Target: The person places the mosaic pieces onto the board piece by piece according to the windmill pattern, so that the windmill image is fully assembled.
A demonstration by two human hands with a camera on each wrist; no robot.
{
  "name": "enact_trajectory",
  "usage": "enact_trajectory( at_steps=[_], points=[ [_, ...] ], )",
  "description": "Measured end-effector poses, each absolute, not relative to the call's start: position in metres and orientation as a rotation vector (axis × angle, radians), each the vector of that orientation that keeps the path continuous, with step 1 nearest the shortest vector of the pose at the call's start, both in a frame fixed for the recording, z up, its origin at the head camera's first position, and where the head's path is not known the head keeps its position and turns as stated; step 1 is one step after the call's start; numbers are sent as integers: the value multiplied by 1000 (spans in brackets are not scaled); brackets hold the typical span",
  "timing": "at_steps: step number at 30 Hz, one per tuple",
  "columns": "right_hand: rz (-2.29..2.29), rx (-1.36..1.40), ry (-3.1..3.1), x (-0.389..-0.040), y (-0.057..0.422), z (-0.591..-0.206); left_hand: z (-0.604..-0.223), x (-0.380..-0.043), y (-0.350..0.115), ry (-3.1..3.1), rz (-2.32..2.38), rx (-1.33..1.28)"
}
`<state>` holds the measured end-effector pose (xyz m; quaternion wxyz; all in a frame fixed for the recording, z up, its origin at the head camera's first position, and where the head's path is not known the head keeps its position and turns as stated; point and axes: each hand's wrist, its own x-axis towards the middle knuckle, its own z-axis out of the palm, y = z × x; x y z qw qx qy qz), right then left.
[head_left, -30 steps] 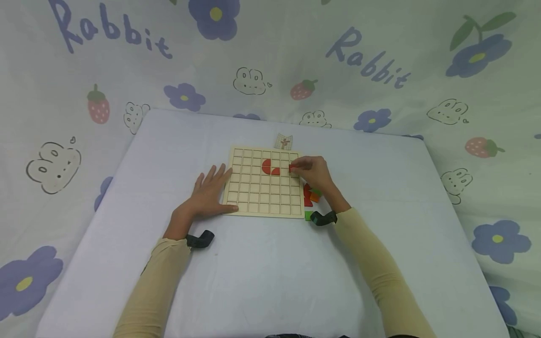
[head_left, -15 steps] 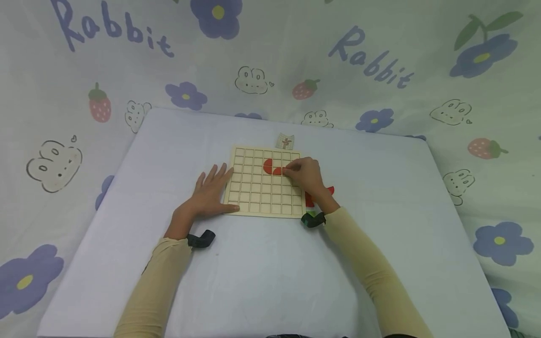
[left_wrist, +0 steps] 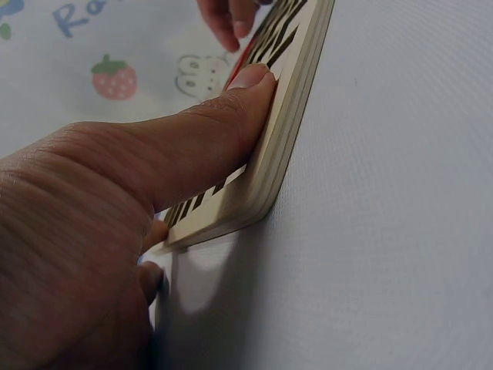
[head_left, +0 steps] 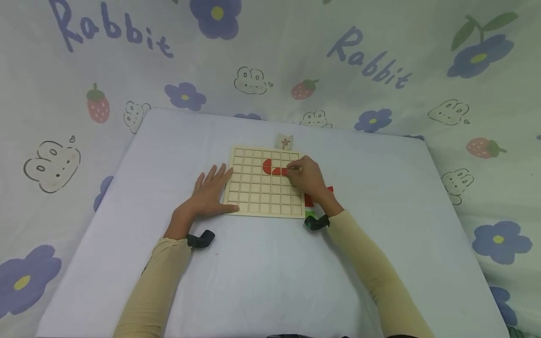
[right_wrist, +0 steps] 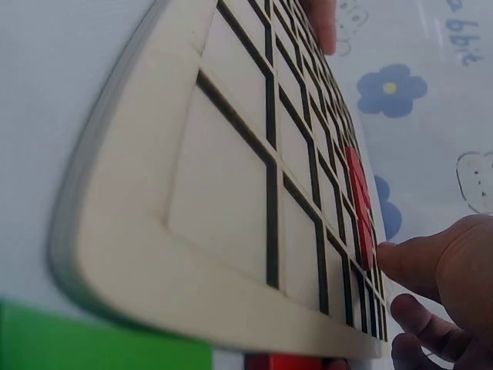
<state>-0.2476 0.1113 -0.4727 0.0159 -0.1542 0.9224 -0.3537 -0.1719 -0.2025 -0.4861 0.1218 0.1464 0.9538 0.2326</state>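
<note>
A square wooden grid board (head_left: 255,189) lies on the white table. My left hand (head_left: 207,195) rests spread at its left side, the thumb over the near left corner, as the left wrist view also shows of the thumb (left_wrist: 223,116). Red rounded pieces (head_left: 267,166) sit in the upper cells. Just right of them is a red tile (head_left: 283,172), partly hidden by the fingertips of my right hand (head_left: 307,178), which pinch its right end. In the right wrist view, my right thumb (right_wrist: 416,262) reaches the row of red pieces (right_wrist: 360,204) in the board.
Red pieces (head_left: 309,200) and a green piece (head_left: 310,214) lie beside the board's right edge, partly under my right wrist. A small patterned card (head_left: 284,141) lies behind the board. A curtain printed with rabbits and flowers (head_left: 185,97) hangs behind the table.
My right hand has carried the red tile leftward from the board's right side to the cell beside the red rounded pieces. My left hand has stayed in place.
</note>
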Motion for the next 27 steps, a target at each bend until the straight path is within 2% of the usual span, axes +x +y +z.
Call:
enact_trajectory(
  at_steps=[17,27],
  points=[
    [-923,-379,2848,-230,163,-469,-485,-172,-204,2781,693,418],
    [-821,-475,2778,-216,181,-460,-483,-173,-204,2775,690,419]
  ],
)
